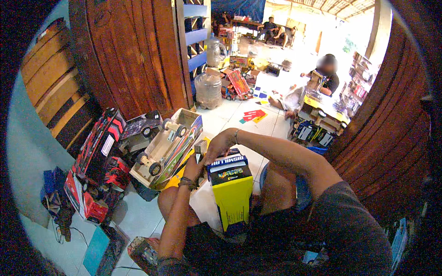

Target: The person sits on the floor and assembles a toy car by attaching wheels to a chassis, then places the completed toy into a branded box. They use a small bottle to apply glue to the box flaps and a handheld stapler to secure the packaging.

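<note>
A toy truck body point(232, 191) with a yellow roof and a dark blue front stands between my knees. My right hand point(220, 145) reaches across and rests its fingers on the truck's far top edge. My left hand point(194, 166) is closed on a small dark tool or part point(200, 151) at the truck's upper left corner. A bracelet sits on each wrist. My bare knees flank the truck.
A wooden toy truck point(165, 149) lies on its side to my left, wheels outward. Red and black toy trucks point(99, 170) are stacked further left. A brown wooden door point(129, 50), water jugs point(208, 89) and another seated person point(322, 80) among more toys lie beyond.
</note>
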A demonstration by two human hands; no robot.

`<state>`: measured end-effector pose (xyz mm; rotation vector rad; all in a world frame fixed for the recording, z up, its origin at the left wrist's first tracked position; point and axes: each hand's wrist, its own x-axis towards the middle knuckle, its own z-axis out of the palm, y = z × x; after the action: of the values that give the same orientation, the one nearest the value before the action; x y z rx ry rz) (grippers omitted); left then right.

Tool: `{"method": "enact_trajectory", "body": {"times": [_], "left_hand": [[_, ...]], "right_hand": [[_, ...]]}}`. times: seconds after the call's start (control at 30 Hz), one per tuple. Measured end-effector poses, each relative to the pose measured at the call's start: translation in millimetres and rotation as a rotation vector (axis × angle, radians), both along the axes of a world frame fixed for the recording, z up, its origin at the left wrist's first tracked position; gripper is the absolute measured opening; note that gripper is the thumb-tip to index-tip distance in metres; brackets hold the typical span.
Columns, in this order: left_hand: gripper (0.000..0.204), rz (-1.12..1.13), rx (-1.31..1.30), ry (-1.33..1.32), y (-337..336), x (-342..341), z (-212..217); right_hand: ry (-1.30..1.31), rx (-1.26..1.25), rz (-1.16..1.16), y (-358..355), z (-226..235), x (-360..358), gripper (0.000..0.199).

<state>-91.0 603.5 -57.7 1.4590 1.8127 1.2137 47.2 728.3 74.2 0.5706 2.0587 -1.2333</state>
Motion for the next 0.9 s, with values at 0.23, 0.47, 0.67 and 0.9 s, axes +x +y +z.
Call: {"method": "enact_trajectory", "body": {"times": [0.23, 0.47, 0.67, 0.9], "left_hand": [[0.057, 0.044, -0.054, 0.054, -34.8, 11.9, 20.6], [0.042, -0.009, 0.039, -0.166, -40.5, 14.6, 15.2], [0.048, 0.052, 0.046, -0.178, -22.8, 10.9, -1.8], [0.057, 0.115, 0.080, 0.003, 11.9, 6.0, -19.3]], "right_hand": [[0.040, 0.070, 0.139, -25.0, 6.8, 0.8, 0.040], [0.073, -0.107, 0.044, -32.2, 12.6, 13.8, 0.039], [0.132, -0.068, 0.097, -11.5, 3.3, 7.2, 0.048], [0.033, -0.022, -0.010, 26.4, -24.0, 0.6, 0.048]]}}
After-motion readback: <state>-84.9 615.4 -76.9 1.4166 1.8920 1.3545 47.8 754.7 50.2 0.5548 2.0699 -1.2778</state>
